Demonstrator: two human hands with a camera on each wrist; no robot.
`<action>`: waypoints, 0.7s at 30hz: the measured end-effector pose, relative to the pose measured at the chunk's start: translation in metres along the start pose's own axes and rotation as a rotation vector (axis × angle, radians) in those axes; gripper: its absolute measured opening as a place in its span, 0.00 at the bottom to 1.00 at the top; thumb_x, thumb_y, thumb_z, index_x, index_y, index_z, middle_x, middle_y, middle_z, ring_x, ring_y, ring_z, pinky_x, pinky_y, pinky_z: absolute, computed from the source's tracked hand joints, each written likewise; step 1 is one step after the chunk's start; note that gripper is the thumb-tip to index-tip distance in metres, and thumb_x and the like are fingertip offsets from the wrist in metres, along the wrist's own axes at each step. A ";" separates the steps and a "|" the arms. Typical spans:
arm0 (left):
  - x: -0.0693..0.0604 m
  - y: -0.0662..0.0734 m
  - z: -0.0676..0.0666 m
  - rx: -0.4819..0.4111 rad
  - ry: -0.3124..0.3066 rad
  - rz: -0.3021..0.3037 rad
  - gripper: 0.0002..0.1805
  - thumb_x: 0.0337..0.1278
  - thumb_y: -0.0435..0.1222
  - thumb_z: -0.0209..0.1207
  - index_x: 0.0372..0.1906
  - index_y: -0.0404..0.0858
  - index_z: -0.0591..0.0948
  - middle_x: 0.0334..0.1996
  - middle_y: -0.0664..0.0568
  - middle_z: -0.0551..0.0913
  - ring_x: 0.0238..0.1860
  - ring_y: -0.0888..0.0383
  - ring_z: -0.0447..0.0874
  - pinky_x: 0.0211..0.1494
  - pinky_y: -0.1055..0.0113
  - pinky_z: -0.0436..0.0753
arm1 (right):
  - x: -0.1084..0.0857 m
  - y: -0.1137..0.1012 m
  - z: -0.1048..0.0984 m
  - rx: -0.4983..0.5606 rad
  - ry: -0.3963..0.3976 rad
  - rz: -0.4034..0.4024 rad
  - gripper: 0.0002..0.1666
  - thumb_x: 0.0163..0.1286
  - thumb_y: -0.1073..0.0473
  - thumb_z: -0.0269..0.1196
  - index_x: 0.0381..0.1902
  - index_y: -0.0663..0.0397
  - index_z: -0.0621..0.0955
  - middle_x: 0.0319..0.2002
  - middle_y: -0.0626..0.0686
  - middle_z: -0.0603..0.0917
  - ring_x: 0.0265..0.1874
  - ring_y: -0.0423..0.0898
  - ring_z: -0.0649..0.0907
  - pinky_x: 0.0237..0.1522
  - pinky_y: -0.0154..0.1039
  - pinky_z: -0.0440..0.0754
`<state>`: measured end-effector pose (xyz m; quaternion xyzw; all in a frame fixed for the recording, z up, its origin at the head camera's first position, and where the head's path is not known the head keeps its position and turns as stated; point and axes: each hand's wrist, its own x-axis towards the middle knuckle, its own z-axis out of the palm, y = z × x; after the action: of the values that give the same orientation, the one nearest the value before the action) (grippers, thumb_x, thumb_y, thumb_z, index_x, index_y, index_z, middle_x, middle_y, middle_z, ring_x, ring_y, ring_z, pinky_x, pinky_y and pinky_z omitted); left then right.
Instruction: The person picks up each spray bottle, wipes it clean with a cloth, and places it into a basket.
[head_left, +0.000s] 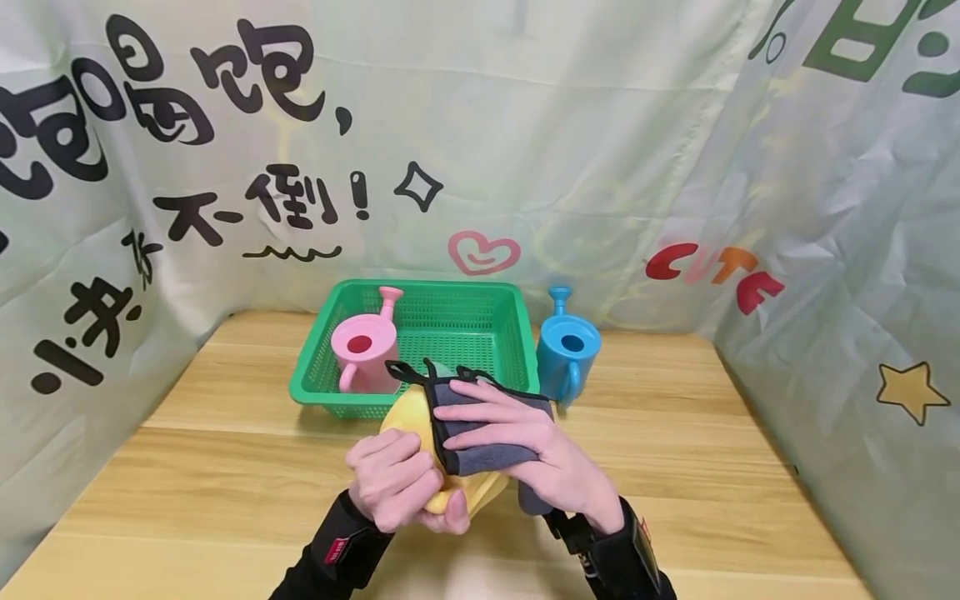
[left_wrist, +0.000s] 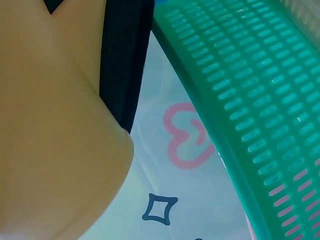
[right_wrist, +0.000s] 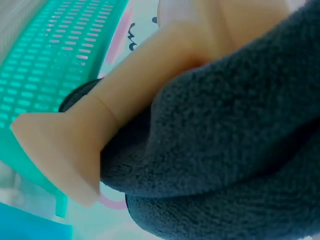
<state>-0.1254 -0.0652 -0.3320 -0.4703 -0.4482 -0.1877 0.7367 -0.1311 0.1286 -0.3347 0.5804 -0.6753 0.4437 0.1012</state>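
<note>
My left hand grips the yellow watering can by its handle side, thumb toward me, above the table. Over the can's body lies a dark grey cloth with black edging, and my right hand holds it there with fingers spread across it. In the right wrist view, the can's spout with its flared end sticks out beside the bunched cloth. Only the can's smooth body and a strip of black edging fill the near side of the left wrist view.
Behind my hands stands a green plastic basket with a pink watering can inside it at the left. A blue watering can stands on the wooden table just right of the basket. White printed curtains enclose the back and sides.
</note>
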 end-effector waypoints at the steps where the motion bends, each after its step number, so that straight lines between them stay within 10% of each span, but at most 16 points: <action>1: -0.001 0.000 0.000 0.000 -0.003 0.006 0.23 0.48 0.39 0.51 0.06 0.48 0.55 0.08 0.62 0.55 0.12 0.67 0.49 0.20 0.79 0.50 | 0.000 0.002 0.000 0.024 0.001 0.006 0.29 0.62 0.74 0.48 0.57 0.56 0.83 0.65 0.57 0.81 0.76 0.56 0.66 0.80 0.48 0.56; 9: 0.000 -0.003 -0.001 -0.010 0.018 -0.003 0.22 0.45 0.38 0.52 0.07 0.47 0.54 0.08 0.61 0.53 0.13 0.66 0.46 0.22 0.78 0.47 | -0.006 0.017 -0.001 0.344 0.054 0.105 0.30 0.64 0.77 0.45 0.59 0.62 0.81 0.69 0.57 0.77 0.78 0.59 0.62 0.78 0.41 0.60; 21: 0.002 -0.003 -0.003 0.017 -0.034 -0.009 0.22 0.49 0.40 0.51 0.06 0.47 0.57 0.07 0.61 0.59 0.12 0.67 0.50 0.19 0.78 0.50 | 0.002 -0.001 0.003 -0.077 0.008 -0.052 0.23 0.71 0.67 0.49 0.58 0.55 0.82 0.64 0.58 0.81 0.75 0.57 0.68 0.79 0.50 0.58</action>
<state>-0.1250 -0.0687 -0.3294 -0.4650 -0.4646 -0.1790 0.7321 -0.1291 0.1251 -0.3350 0.5916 -0.6761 0.4171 0.1375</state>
